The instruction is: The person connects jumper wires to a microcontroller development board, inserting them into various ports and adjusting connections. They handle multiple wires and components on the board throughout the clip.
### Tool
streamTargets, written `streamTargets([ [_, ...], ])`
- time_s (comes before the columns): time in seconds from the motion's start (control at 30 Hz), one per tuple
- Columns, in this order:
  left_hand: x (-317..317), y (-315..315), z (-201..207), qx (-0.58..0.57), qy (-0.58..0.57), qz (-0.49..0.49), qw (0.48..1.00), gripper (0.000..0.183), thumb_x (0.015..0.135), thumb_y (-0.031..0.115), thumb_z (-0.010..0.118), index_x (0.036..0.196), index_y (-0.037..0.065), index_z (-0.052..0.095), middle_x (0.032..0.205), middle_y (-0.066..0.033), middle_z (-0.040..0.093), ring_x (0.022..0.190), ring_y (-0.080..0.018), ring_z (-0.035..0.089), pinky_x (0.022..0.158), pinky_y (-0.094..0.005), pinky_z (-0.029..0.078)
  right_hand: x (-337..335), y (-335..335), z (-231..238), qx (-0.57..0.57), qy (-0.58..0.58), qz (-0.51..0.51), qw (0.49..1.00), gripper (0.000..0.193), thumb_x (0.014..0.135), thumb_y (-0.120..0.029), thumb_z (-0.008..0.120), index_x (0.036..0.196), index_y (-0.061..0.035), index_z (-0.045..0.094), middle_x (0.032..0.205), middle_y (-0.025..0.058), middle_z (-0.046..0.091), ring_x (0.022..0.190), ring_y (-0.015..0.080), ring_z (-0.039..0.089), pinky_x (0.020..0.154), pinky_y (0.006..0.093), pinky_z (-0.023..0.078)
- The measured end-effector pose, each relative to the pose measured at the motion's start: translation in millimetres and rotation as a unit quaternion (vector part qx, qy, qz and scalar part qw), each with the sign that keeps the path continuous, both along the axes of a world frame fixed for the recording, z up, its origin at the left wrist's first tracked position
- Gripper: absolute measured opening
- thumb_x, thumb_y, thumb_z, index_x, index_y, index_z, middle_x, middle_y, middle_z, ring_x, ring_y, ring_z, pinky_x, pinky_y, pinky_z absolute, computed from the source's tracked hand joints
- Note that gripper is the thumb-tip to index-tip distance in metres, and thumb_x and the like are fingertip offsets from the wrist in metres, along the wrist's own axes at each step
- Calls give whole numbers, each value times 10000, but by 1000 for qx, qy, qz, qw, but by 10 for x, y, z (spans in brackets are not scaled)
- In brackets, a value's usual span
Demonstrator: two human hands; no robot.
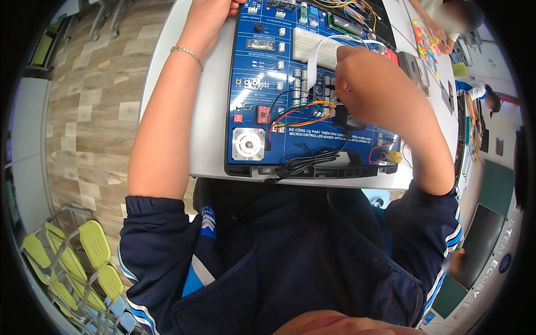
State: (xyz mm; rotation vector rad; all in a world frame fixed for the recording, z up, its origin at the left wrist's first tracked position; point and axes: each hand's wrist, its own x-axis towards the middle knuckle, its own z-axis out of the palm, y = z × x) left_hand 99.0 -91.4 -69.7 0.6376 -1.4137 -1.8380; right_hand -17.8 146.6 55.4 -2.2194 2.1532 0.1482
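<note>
Navy jacket nearest the lens, across the lower view. Beyond it: blue circuit board in a black case, on white table.

Right hand: poised over the board's middle, just beside white breadboard; fingers bent inward and down, gap nearly closed. Cannot tell whether anything is pinched, fingertips partly hidden. Just below: a dark rounded part, near or touching, cannot tell which.

Left hand: by the board's upper left corner, cut by the frame; fingers curled, hold cannot be told.

On the board: white ribbon cable arched over the breadboard; coloured wires below the right hand; square silver motor at lower left. Black cable bunched along the front edge.
</note>
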Motion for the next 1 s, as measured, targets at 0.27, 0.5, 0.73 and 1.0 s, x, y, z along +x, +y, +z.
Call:
streamTargets([
  [0.27, -6, -15, -10, -1, 2, -2, 1000, 220, 971, 228, 577, 997, 40, 688, 754, 34, 571, 667, -56, 479, 614, -202, 404, 94, 1, 6, 29, 94, 33, 995, 83, 688, -48, 704, 764, -19, 689, 880, 138, 627, 852, 321, 657, 690, 410, 508],
  [0.5, -8, -5, -26, -18, -1, 2, 1000, 232, 975, 226, 565, 1010, 31, 687, 760, 30, 570, 665, -56, 471, 613, -200, 402, -5, -144, 59, 79, 52, 11, 995, 93, 662, -79, 721, 720, -30, 666, 793, 129, 652, 814, 300, 671, 716, 411, 516],
  [0.73, -23, -23, -40, -12, 17, -7, 1000, 242, 978, 213, 554, 1028, 11, 678, 764, 26, 567, 667, -56, 468, 612, -200, 402, -160, -158, 51, 96, -85, -55, 990, 74, 667, -39, 700, 646, -15, 632, 767, 97, 602, 747, 280, 626, 680, 382, 479],
  [1.0, -29, -20, -25, -9, 6, -5, 1000, 229, 978, 204, 550, 998, 12, 672, 761, 26, 557, 662, -59, 460, 613, -198, 399, -105, -62, 78, 57, -126, -59, 989, 84, 702, -38, 680, 678, 8, 613, 768, 163, 623, 758, 341, 648, 688, 410, 512],
])
